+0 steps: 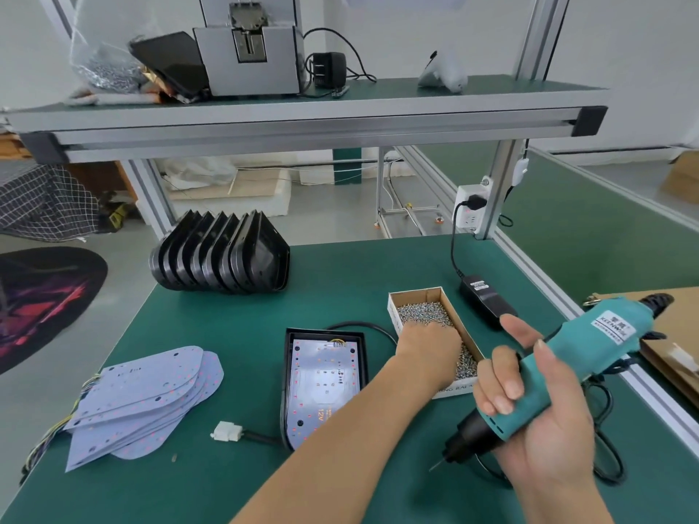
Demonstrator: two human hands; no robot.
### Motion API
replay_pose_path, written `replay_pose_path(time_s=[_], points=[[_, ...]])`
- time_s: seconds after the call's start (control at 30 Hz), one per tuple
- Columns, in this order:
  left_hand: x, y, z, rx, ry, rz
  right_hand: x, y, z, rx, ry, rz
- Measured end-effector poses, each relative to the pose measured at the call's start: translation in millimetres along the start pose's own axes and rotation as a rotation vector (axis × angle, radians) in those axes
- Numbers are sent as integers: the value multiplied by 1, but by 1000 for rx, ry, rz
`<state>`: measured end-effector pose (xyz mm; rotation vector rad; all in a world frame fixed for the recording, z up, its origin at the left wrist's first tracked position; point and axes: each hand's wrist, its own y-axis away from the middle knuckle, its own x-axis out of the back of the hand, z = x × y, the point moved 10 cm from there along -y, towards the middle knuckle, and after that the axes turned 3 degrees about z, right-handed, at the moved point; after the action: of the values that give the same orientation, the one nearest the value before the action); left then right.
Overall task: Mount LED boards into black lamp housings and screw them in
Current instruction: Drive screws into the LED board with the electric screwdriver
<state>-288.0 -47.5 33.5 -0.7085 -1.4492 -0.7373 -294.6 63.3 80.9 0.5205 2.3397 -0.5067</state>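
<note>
Inside cardboard box (416, 296): loose screws (421, 311), left hand (427, 344) among them.

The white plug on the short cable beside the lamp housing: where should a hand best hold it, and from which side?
Probably pinch the white plug across its two long flat sides, coming from above; it lies flat on the green mat with its cable trailing right.

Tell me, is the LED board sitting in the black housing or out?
In: the LED board lies flat inside the black housing, its rim framing it.
</note>
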Motion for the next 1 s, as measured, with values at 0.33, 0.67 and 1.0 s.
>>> replay_pose_path(time_s=[0.33,0.67,1.0], points=[[1,2,-18,23,194,158,10,-6,-2,21,-24,82],[7,52,-72,336,1406,422,2,-14,-8,58,-33,160],[5,167,-79,430,2325,327,-55,-20,-18,155,-197,184]])
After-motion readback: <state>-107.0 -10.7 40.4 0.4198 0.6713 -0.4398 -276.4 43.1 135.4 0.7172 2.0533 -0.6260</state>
